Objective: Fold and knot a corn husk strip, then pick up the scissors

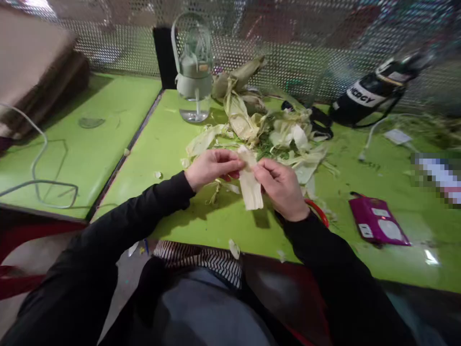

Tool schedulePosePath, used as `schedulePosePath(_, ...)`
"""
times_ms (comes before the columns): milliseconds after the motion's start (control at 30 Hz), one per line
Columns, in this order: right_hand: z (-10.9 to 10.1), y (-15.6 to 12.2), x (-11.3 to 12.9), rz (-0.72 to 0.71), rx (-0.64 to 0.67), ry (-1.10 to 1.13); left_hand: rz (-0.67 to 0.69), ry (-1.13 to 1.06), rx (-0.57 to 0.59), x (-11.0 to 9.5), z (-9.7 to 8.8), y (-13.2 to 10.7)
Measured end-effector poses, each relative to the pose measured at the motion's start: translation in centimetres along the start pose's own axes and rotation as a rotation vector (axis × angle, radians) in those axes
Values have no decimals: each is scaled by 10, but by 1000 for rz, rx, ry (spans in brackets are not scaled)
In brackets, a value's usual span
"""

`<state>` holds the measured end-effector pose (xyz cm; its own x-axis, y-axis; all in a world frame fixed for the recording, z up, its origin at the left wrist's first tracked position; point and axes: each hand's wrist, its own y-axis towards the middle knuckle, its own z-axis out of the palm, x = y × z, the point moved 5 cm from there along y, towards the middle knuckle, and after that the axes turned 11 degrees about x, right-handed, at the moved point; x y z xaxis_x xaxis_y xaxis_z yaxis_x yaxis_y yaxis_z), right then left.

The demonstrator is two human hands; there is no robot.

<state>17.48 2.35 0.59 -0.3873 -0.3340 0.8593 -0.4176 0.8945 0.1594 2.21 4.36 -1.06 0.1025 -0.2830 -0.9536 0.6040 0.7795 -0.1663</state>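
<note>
A pale strip of corn husk (pixel 251 190) hangs between my two hands above the table's front part. My left hand (pixel 218 167) pinches its left edge near the top. On the other edge, the thumb and fingers of my right hand (pixel 281 185) are closed on the same strip. Just behind my hands lies a loose pile of corn husks (pixel 293 137), with curled, torn pieces and some green bits among them. Red scissor-like handles (pixel 317 211) show partly beside my right wrist; the rest is hidden.
On the green table (pixel 187 218) a clear water bottle (pixel 194 91) stands behind the pile. A black bottle (pixel 367 98) leans at the back right against a perforated metal screen (pixel 295 62). A purple packet (pixel 378 221) lies right, a white cable (pixel 374 129) beyond it. Cardboard (pixel 36 62) sits left.
</note>
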Motion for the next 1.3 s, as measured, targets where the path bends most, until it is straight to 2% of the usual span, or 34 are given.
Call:
schedulePosePath(67, -5, -1, -2, -5, -65, 52, 48, -32, -116, -4, -15, 0)
schedulePosePath(200, -12, -2, -7, -12, -186, 157, 99, -75, -241, -7, -32, -3)
schedulePosePath(233, -12, -2, -8, -8, -191, 175, 89, -69, -215, -6, -31, -3)
schedulePosePath(333, -8, 0, -8, 11, -127, 178, 11, -10, 12, 1, -12, -1)
schedulePosePath(400, -5, 1, -7, 33, -77, 144, -39, 11, 110, 6, -1, 0)
schedulePosePath(500, -4, 2, -10, 72, -56, 126, -47, -16, 87, 8, 2, 0)
schedulePosePath(633, -6, 3, -20, 121, -86, 172, -34, -52, 16, 6, -2, 1)
schedulePosePath(767, -11, 2, -21, 112, -125, 127, -21, -68, -47, 0, -6, -2)
schedulePosePath(900, -19, -2, -9, -26, -219, -3, -10, -111, -174, -7, -14, -8)
schedulePosePath(933, -17, -3, -4, -93, -196, -61, -20, -118, -184, -8, -15, -9)
schedulePosePath(1033, -4, -4, 9, -305, -18, -264, -61, -124, -171, -7, -12, -10)
schedulePosePath(1100, 3, -4, 13, -393, 57, -374, -80, -134, -169, -5, -9, -10)
schedulePosePath(1200, 4, -4, 14, -439, 52, -435, -94, -154, -178, 0, -7, -9)
schedulePosePath(1300, 3, -2, 12, -405, 29, -408, -103, -182, -156, 7, -8, -8)
